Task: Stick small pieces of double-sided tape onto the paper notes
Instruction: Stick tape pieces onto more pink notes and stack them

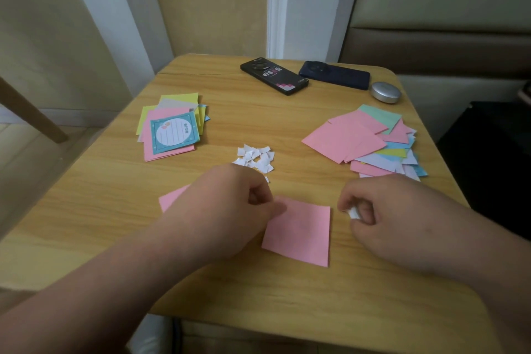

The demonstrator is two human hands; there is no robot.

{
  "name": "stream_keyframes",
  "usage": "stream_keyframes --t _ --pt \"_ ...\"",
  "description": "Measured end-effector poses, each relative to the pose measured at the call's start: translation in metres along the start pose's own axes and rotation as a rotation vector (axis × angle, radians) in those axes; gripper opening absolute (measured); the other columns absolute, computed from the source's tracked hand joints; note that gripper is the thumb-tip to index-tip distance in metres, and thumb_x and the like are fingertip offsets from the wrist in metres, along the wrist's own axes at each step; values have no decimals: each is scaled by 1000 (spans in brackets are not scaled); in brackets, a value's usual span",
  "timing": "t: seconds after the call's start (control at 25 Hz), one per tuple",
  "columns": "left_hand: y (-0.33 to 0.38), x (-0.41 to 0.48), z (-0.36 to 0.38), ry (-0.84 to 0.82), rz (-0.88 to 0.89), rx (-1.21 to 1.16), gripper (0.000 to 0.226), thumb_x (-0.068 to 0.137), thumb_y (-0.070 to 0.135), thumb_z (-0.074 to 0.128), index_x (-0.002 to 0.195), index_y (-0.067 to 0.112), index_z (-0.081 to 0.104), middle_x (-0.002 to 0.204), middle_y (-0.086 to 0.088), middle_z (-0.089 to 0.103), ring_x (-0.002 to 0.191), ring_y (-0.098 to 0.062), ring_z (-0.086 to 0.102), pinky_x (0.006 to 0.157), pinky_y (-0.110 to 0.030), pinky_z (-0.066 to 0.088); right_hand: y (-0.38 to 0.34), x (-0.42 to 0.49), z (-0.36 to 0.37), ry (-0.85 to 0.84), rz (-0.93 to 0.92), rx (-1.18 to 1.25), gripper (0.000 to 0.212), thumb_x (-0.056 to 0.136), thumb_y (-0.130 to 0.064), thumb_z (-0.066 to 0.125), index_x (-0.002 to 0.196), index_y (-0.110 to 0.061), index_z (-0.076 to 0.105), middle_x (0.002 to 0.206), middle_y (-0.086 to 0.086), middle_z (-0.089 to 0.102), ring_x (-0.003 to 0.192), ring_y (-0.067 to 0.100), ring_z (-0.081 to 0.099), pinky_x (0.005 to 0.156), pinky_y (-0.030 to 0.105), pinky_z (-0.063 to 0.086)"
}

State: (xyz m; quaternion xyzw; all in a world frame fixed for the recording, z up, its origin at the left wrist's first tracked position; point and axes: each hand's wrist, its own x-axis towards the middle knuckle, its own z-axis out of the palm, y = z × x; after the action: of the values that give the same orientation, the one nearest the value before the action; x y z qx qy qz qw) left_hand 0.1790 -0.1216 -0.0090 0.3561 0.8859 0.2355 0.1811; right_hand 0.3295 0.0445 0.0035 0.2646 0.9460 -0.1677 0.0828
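Note (301, 233), pink, lies skewed under left hand (230, 204), grip closed; right hand (382, 218) grips white tape (352, 213).

You have two phones (274, 75) (334, 75), two note piles (172, 126) (359, 135), two loose pink notes (298, 230) (172, 198), one tape-scrap heap (255, 156) and one silver case (385, 92)

The left hand (221, 204) and the right hand (388, 217) were bare, as were the left forearm (115, 273) and right forearm (474, 261) behind them, uncovered up to the frame's edges. Both hands were broad with short fingers. A small dark spot marked the right wrist.
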Motion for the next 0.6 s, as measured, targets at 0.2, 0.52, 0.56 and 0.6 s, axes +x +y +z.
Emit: stream_keyframes --t 0.2,0.52,0.56,0.6 --pt "5 -15 -5 92 194 -473 11 85 44 71 91 36 74 84 19 72 69 1 65 67 -17 53 -3 -14 -19 215 -151 632 18 78 -13 79 87 -28 75 74 2 66 64 18 63 57 24 55" --pt "16 -33 7 112 353 -1102 27 80 24 77 102 7 78 111 -9 72 108 -26 67 98 -51 50 -54 -37 3 105 -418 1457 24 75 -8 75 99 -10 75 80 26 58 58 33 66 53 40 55" --pt "16 -34 7 120 353 -1115 27 80 23 75 101 6 78 110 -9 73 108 -26 67 99 -50 50 -57 -38 5 131 -417 1464 24 75 -8 76 99 -12 75 81 26 57 59 33 66 53 40 55" --pt "16 -36 7 127 357 -1121 26 81 22 73 101 5 78 110 -9 73 107 -25 68 96 -47 52 -59 -39 7 153 -412 1459 25 77 -7 75 101 -15 76 82 25 58 60 34 66 54 42 55"
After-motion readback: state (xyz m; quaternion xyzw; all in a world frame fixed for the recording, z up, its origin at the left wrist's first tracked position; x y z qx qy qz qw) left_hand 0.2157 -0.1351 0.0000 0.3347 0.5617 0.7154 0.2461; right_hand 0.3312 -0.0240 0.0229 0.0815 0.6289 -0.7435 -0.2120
